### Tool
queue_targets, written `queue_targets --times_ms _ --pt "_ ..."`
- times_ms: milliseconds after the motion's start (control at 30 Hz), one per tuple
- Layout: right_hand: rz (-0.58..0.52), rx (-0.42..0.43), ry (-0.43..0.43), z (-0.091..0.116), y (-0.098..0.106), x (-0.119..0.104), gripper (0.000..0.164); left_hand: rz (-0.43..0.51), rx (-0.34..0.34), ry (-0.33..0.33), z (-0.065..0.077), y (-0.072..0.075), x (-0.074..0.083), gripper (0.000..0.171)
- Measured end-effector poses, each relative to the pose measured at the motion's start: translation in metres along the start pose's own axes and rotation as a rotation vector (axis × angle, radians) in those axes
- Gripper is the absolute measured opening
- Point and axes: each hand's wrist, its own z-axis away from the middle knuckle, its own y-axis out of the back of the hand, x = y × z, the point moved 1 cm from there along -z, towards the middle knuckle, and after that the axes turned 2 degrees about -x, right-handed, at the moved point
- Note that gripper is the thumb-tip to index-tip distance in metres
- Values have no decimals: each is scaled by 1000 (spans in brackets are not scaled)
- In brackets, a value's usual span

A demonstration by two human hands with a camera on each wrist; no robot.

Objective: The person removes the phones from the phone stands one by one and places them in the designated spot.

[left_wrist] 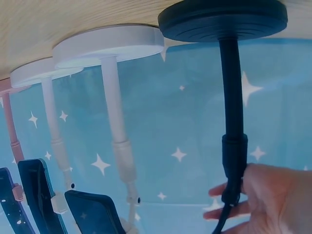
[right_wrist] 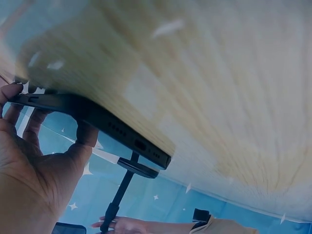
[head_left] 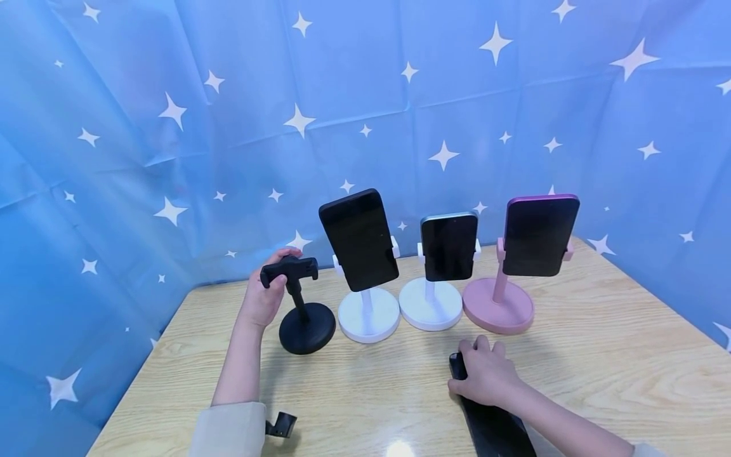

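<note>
My left hand (head_left: 264,298) grips the holder at the top of a black phone stand (head_left: 306,327), the thumb in front and the fingers behind. In the left wrist view, fingers (left_wrist: 261,195) wrap the stand's upper joint; its round base (left_wrist: 224,19) is on the wooden table. The stand's holder carries no phone. Lower right, my right hand (head_left: 488,374) holds a black phone (head_left: 495,428) by its far end, thumb on the left edge. In the right wrist view the phone (right_wrist: 112,124) shows its charging port edge, pinched between thumb and fingers.
Right of the black stand, two white stands (head_left: 368,317) and a pink stand (head_left: 498,306) form a row, each bearing a phone, such as the black one (head_left: 358,240). A blue star-patterned curtain (head_left: 365,95) hangs behind the table (head_left: 365,387). A small black device (head_left: 282,424) shows beside my left sleeve.
</note>
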Motion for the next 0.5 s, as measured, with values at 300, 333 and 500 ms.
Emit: queue_targets --times_ms 300,333,500 --pt "11 7 6 1 0 -1 69 -64 10 -5 2 0 1 37" --pt "13 6 6 1 0 -1 69 -68 12 -7 2 0 1 37" --pt "19 -3 2 1 0 -1 69 -84 39 -6 2 -4 2 37"
